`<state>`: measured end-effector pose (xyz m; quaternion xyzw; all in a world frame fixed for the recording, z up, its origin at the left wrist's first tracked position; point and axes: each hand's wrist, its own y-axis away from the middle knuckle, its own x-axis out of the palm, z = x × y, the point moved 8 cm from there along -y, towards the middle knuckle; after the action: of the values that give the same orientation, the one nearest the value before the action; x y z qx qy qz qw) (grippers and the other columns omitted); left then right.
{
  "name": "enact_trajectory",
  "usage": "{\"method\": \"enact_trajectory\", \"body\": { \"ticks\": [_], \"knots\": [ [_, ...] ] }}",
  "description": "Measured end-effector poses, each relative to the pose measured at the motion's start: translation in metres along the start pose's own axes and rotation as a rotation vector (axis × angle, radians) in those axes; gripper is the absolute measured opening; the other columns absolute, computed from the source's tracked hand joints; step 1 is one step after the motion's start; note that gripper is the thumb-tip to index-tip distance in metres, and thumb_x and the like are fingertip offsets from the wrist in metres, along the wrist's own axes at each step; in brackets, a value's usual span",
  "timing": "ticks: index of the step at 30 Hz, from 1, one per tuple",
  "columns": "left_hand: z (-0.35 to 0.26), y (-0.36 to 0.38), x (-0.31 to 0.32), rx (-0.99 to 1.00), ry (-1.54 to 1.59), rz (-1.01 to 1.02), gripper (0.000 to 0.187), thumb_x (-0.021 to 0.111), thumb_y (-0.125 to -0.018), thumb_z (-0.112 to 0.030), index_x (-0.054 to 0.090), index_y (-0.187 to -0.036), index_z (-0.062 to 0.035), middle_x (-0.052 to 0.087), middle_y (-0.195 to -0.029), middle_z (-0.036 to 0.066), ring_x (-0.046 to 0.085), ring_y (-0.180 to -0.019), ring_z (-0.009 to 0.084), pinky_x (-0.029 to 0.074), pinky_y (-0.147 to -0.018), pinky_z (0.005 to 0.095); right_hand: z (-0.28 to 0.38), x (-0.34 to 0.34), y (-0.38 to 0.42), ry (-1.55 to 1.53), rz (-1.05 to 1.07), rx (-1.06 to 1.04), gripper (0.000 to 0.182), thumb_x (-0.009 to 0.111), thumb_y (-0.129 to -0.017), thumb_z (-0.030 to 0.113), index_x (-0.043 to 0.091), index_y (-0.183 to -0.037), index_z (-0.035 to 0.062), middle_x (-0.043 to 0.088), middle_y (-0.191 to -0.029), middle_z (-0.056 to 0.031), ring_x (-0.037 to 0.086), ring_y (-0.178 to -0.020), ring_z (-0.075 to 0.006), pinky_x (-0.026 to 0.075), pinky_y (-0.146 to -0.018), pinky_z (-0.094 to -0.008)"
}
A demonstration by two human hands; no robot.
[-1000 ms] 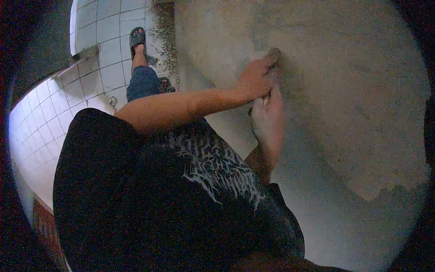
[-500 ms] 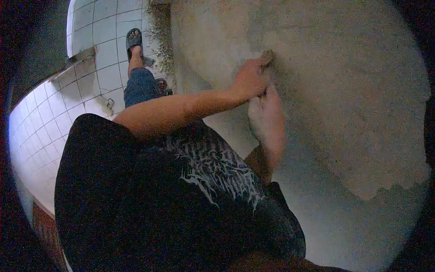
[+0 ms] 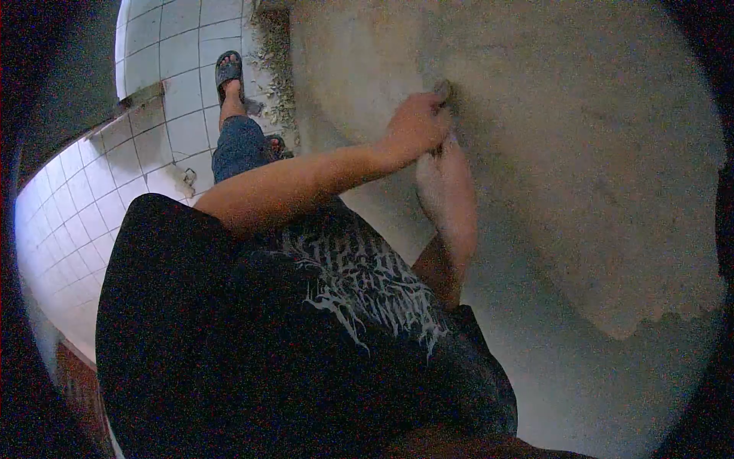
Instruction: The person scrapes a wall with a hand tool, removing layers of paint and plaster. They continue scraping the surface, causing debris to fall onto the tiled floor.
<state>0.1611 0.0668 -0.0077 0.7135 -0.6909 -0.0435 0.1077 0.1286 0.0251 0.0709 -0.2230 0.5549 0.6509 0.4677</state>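
Note:
My left hand (image 3: 417, 126) is closed, reaching across from the left toward the wall (image 3: 581, 153). A small grey-brown end of a tool (image 3: 443, 89) sticks out past its fingers, against the wall surface; its kind is too dim to tell. Just below, my right hand (image 3: 442, 145) meets the left one, its forearm rising from the lower right. The right fingers look closed around the lower part of the same tool, though the left hand partly hides them. The wall is rough and tan, with a smoother pale grey area lower down, bounded by a ragged edge.
Crumbly debris (image 3: 274, 76) lies along the floor edge beside the wall. White tiles (image 3: 183, 84) cover the floor, where my sandalled foot (image 3: 228, 69) stands. A small looped object (image 3: 189, 177) lies on the tiles. My black printed shirt (image 3: 229, 329) fills the lower view.
Both hands, together with the tool, have shifted slightly left and up across the wall. My grip looks the same.

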Motion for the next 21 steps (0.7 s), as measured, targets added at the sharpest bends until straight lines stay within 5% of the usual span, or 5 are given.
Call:
{"method": "enact_trajectory", "body": {
  "ticks": [9, 12, 15, 17, 21],
  "knots": [
    [0.024, 0.001, 0.013, 0.013, 0.093, 0.091, 0.036, 0.051, -0.082, -0.018, 0.056, -0.114, -0.002, 0.061, -0.095, 0.024, 0.059, -0.088, 0.041, 0.046, -0.078, 0.0437, -0.011, 0.013, 0.006, 0.02, 0.044, 0.118, 0.043, 0.043, -0.082, 0.013, 0.043, -0.122, -0.0016, 0.053, -0.117, -0.0241, 0.05, -0.11, -0.0384, 0.037, -0.094, -0.0409],
    [0.012, 0.008, 0.002, 0.089, 0.157, -0.008, 0.038, 0.051, -0.083, -0.02, 0.054, -0.117, -0.0023, 0.059, -0.102, 0.023, 0.058, -0.093, 0.0398, 0.046, -0.082, 0.0416, -0.028, 0.016, 0.011, -0.001, 0.059, 0.142, 0.043, 0.043, -0.084, 0.015, 0.042, -0.124, -0.001, 0.053, -0.117, -0.0241, 0.049, -0.111, -0.039, 0.037, -0.094, -0.0415],
    [0.02, 0.001, 0.015, 0.009, -0.009, 0.24, 0.041, 0.05, -0.085, -0.022, 0.05, -0.121, -0.0027, 0.054, -0.116, 0.021, 0.054, -0.105, 0.0379, 0.043, -0.09, 0.0386, -0.016, 0.02, -0.001, -0.062, 0.003, -0.058, 0.044, 0.043, -0.087, 0.018, 0.039, -0.126, -0.0003, 0.052, -0.119, -0.024, 0.048, -0.113, -0.039, 0.038, -0.094, -0.0425],
    [0.012, -0.002, -0.002, 0.098, 0.17, 0.052, 0.042, 0.049, -0.087, -0.023, 0.048, -0.124, -0.0036, 0.048, -0.125, 0.019, 0.048, -0.114, 0.036, 0.04, -0.096, 0.0368, -0.009, 0.017, 0.007, -0.008, 0.029, 0.075, 0.045, 0.044, -0.087, 0.017, 0.037, -0.128, 0.0003, 0.052, -0.119, -0.024, 0.049, -0.113, -0.0392, 0.038, -0.093, -0.0431],
    [0.023, 0.026, 0.007, 0.088, 0.123, 0.115, 0.044, 0.048, -0.087, -0.021, 0.045, -0.127, -0.0037, 0.045, -0.128, 0.02, 0.045, -0.117, 0.0358, 0.037, -0.099, 0.0367, -0.022, 0.028, 0.024, 0.002, 0.13, 0.197, 0.052, 0.046, -0.085, 0.015, 0.03, -0.133, 0.0023, 0.052, -0.119, -0.0245, 0.05, -0.111, -0.0401, 0.039, -0.092, -0.0449]
  ]
}}
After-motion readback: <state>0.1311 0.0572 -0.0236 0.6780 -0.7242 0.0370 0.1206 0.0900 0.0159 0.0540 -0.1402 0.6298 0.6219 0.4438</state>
